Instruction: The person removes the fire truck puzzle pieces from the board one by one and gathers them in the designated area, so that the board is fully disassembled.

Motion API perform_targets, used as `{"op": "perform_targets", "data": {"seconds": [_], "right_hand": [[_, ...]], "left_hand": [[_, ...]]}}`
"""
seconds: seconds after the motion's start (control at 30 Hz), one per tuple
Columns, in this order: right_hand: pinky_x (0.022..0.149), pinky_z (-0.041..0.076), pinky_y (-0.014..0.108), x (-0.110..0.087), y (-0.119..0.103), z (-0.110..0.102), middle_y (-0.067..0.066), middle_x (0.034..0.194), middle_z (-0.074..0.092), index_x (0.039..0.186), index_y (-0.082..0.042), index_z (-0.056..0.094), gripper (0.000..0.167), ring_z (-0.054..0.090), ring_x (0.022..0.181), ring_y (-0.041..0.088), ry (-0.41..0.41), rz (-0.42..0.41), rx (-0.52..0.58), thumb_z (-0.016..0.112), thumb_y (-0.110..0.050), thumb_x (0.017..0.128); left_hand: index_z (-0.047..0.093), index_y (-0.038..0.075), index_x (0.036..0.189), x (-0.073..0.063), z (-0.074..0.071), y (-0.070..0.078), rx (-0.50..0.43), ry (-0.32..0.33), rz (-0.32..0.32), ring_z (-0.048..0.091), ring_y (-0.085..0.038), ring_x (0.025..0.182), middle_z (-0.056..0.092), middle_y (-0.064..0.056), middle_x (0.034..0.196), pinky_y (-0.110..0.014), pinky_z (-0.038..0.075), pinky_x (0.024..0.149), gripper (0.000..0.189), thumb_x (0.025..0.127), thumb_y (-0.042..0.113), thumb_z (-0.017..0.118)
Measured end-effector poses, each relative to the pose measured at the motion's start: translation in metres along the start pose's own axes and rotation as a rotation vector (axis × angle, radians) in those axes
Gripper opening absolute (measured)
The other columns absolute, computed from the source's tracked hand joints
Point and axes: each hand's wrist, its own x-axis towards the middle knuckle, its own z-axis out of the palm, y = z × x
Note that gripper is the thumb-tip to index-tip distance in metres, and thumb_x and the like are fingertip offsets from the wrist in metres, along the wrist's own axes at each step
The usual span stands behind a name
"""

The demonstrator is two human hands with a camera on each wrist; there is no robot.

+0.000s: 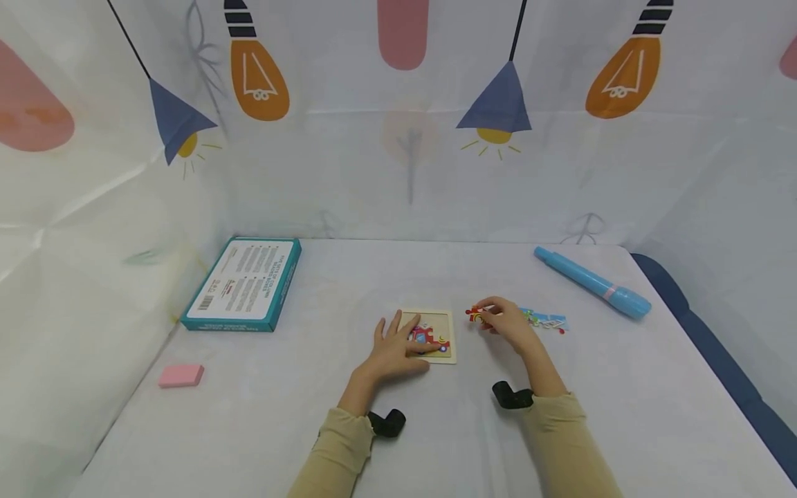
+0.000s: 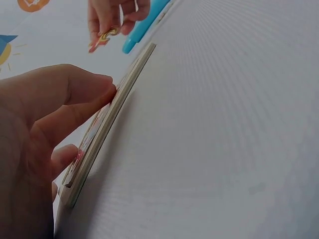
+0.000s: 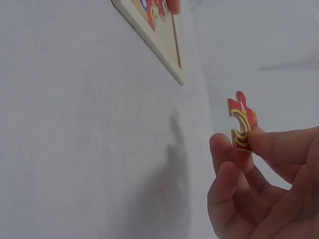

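A wooden puzzle board (image 1: pixel 452 346) lies on the white table, with several red and blue pieces fitted in its recess. Spread across its left side, my left hand (image 1: pixel 387 356) rests with straight fingers on the board and pieces. In the left wrist view the fingertips touch the top of the board (image 2: pixel 107 122). Between thumb and fingertips my right hand (image 1: pixel 509 325) pinches a red puzzle piece (image 3: pixel 241 122) with yellow curved stripes, held above the table to the right of the board. Loose blue and green puzzle pieces (image 1: pixel 551 321) lie just beyond that hand.
At the back left lies a teal-edged box (image 1: pixel 245 280) with printed text. A pink eraser-like block (image 1: pixel 181 375) is at the left. The light-blue tube (image 1: pixel 591 280) with a wider end lies at the back right. White printed curtains (image 1: pixel 349 173) stand around the table.
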Motion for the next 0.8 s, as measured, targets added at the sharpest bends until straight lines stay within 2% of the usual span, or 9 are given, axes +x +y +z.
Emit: {"op": "perform_targets", "data": {"seconds": [0.23, 0.43, 0.6, 0.8], "right_hand": [[0.069, 0.050, 0.028, -0.011, 0.014, -0.026, 0.022, 0.106, 0.054, 0.121, 0.004, 0.052, 0.032, 0.060, 0.080, 0.017, 0.016, 0.007, 0.034, 0.049, -0.005, 0.090], [0.064, 0.047, 0.027, -0.023, 0.034, -0.051, 0.020, 0.100, 0.058, 0.125, 0.009, 0.045, 0.039, 0.061, 0.073, 0.009, 0.092, 0.042, 0.045, 0.052, -0.006, 0.090], [0.061, 0.046, 0.026, -0.031, 0.050, -0.066, 0.017, 0.099, 0.060, 0.125, 0.012, 0.043, 0.044, 0.059, 0.070, 0.004, 0.132, 0.093, 0.006, 0.054, -0.011, 0.090], [0.059, 0.041, 0.025, -0.039, 0.065, -0.081, 0.014, 0.089, 0.058, 0.121, 0.016, 0.044, 0.047, 0.051, 0.069, 0.011, 0.158, 0.169, -0.066, 0.056, -0.014, 0.088]], "left_hand": [[0.064, 0.033, 0.117, 0.000, -0.001, 0.000, -0.012, 0.006, 0.003, -0.002, -0.035, 0.141, 0.022, -0.005, 0.152, -0.057, -0.007, 0.106, 0.039, 0.079, 0.040, 0.058], [0.065, 0.034, 0.116, -0.001, -0.002, 0.002, -0.029, 0.007, 0.005, -0.001, -0.037, 0.140, 0.024, -0.007, 0.152, -0.058, -0.007, 0.106, 0.038, 0.079, 0.038, 0.059], [0.066, 0.033, 0.115, -0.001, -0.002, 0.001, -0.033, 0.015, -0.001, -0.001, -0.036, 0.141, 0.025, -0.006, 0.152, -0.057, -0.006, 0.106, 0.037, 0.079, 0.037, 0.059], [0.065, 0.033, 0.117, -0.002, -0.003, 0.002, -0.086, 0.018, -0.016, -0.003, -0.035, 0.141, 0.025, -0.005, 0.152, -0.056, -0.008, 0.107, 0.039, 0.079, 0.035, 0.059]]}}
